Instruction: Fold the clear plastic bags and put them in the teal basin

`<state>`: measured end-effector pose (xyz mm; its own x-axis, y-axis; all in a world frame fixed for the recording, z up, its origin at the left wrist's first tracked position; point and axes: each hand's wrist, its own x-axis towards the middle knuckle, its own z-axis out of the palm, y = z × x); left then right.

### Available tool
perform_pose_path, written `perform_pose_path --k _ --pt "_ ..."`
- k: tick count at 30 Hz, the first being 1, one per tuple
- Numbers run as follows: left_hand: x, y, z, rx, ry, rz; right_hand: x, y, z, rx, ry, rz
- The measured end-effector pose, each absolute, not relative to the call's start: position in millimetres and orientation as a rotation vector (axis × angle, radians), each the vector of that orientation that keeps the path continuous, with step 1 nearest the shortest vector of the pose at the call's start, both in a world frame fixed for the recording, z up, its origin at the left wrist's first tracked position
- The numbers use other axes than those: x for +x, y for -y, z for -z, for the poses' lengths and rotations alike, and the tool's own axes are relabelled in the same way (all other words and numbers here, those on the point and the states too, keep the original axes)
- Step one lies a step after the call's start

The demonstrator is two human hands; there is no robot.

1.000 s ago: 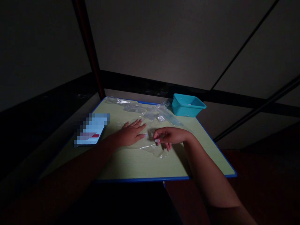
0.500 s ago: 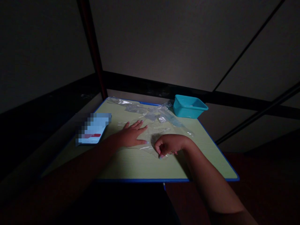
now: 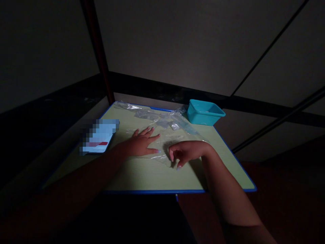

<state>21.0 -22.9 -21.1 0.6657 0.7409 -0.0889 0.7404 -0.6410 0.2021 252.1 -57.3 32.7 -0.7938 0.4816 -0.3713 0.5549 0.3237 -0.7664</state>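
Observation:
My left hand [image 3: 142, 143] lies flat with its fingers spread on a clear plastic bag [image 3: 159, 159] on the table. To its right, my right hand [image 3: 186, 152] is bent at the wrist over the bag's right part, fingers curled down. A gap shows between its thumb and forefinger, with nothing seen between them. More clear plastic pieces [image 3: 147, 115] lie crumpled beyond my hands, toward the back edge.
A turquoise basket [image 3: 203, 117] stands at the table's back right corner. A phone [image 3: 101, 137] with a lit screen rests at the left side. The pale table [image 3: 157, 179] has a blue edge, and walls rise behind it.
The thumb and forefinger of my right hand have parted, and that hand has shifted slightly right, away from the bag's near edge. My left hand stays flat on the bag.

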Motion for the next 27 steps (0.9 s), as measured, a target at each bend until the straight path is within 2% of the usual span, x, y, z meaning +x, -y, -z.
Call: perform_pose_path --k 7,14,22,27 --pt "23.3 25.8 16.9 2.644 -1.237 0.015 245.1 60.8 -31.3 1.212 -2.201 1.381" --pt "23.7 25.6 15.9 2.645 -1.235 0.027 245.0 60.1 -30.7 1.222 -2.188 1.434" --pt "24.3 26.4 16.9 2.635 -1.225 0.037 250.7 53.9 -28.9 1.32 -2.419 1.6" --pt "26.2 27.1 17.0 2.621 -1.223 0.042 249.2 47.4 -17.1 1.522 -2.665 1.506"
